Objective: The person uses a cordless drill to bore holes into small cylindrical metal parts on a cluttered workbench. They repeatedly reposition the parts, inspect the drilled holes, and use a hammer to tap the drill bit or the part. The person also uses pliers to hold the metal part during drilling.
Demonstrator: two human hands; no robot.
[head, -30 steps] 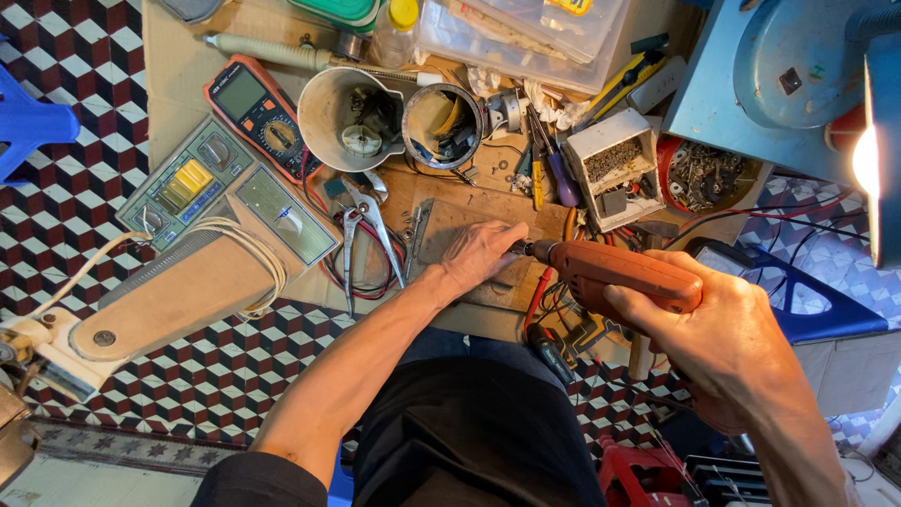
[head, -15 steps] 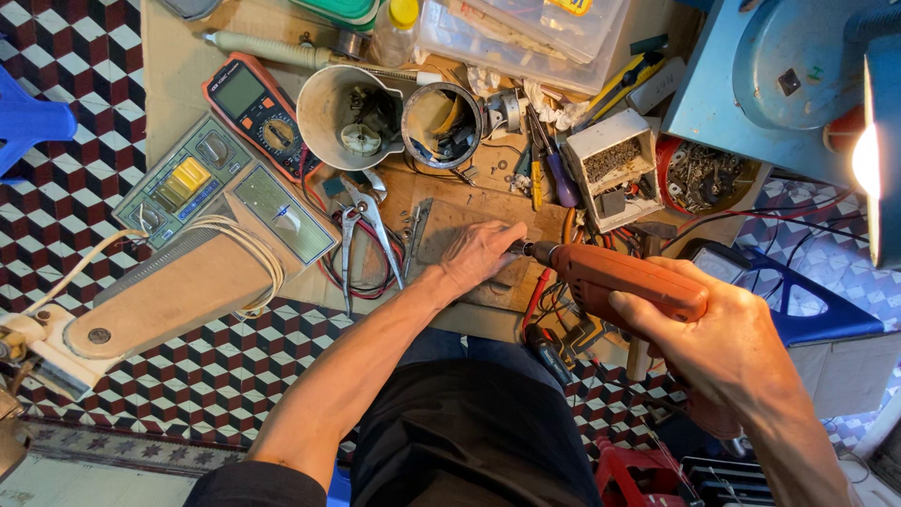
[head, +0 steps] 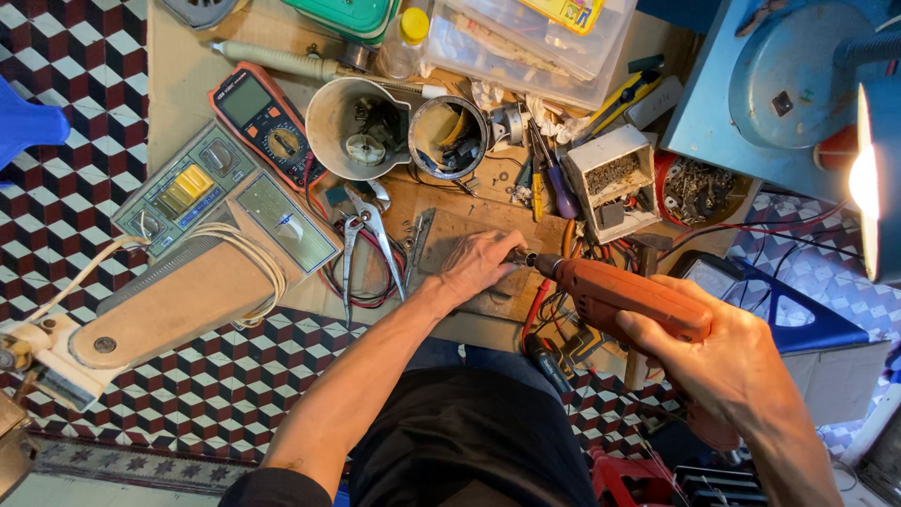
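cluttered tabletop, checkered floor | drill axis 4–10 o'clock, bit toward 10 | right hand gripping drill | left hand pressed flat on board

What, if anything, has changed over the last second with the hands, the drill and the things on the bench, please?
Almost nothing has changed. The right hand still grips the orange drill, its tip at the same spot on the wooden board, and the left hand still presses down there. The pliers, multimeter and cups have not moved.
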